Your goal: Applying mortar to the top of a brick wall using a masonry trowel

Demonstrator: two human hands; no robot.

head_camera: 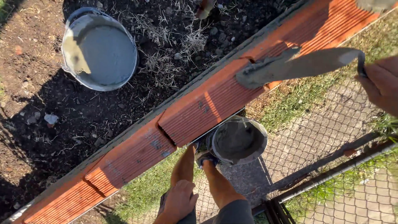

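From the head camera I look straight down on a course of red ribbed bricks [195, 112] running diagonally from lower left to upper right. My right hand [379, 83] sits at the right edge of the frame, closed around the handle of a trowel [298, 66]; the handle itself is mostly hidden by the hand, but the bent metal shank shows just beside the fingers. The trowel blade is coated in grey mortar and lies nearly flat, its tip touching the top face of the bricks at a joint [253, 62] between two of them, where a little mortar is spread. My left hand [180, 199] is low in the frame, resting on my left leg with the fingers loosely curled and holding nothing. Just below the bricks, beside my feet, stands a bucket [239, 141] with grey mortar inside. A second, larger bucket [98, 49] of smooth grey mix stands well apart on the dark soil [49, 124] on the far side of the wall. On the near side I see grass [290, 112], paving [327, 124] and a chain-link fence panel [344, 182] at lower right.
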